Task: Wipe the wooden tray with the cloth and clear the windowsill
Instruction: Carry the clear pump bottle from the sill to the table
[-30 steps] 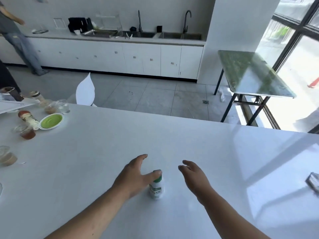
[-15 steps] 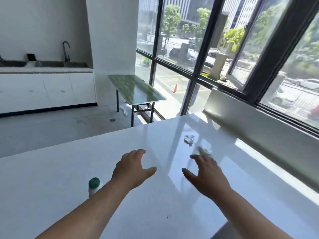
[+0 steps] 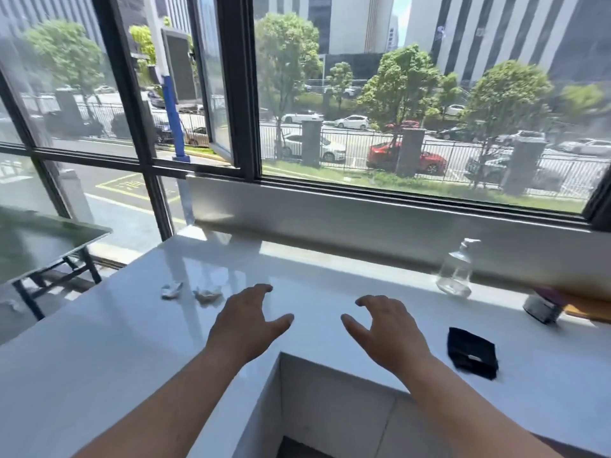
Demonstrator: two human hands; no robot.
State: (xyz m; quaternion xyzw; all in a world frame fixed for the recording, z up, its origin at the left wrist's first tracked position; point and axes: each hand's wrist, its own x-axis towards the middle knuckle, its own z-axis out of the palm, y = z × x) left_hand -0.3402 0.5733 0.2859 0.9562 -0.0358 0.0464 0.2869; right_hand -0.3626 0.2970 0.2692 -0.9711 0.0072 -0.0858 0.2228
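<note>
Hovering above the white counter (image 3: 99,358), both hands are empty, with the fingers spread wide and slightly curled. The left hand (image 3: 246,320) and the right hand (image 3: 388,328) are side by side near the inner corner of the counter, and they hold nothing. The black cloth (image 3: 472,357) lies flat on the counter to the right of the right hand, near it but apart from it. Two crumpled white paper pieces (image 3: 190,292) lie to the far left of the left hand. A clear pump bottle (image 3: 455,271) stands upright at the far side, below the window. At the right edge a brown wooden tray (image 3: 585,307) shows only partly, with a dark round object (image 3: 542,309) just beside it.
</note>
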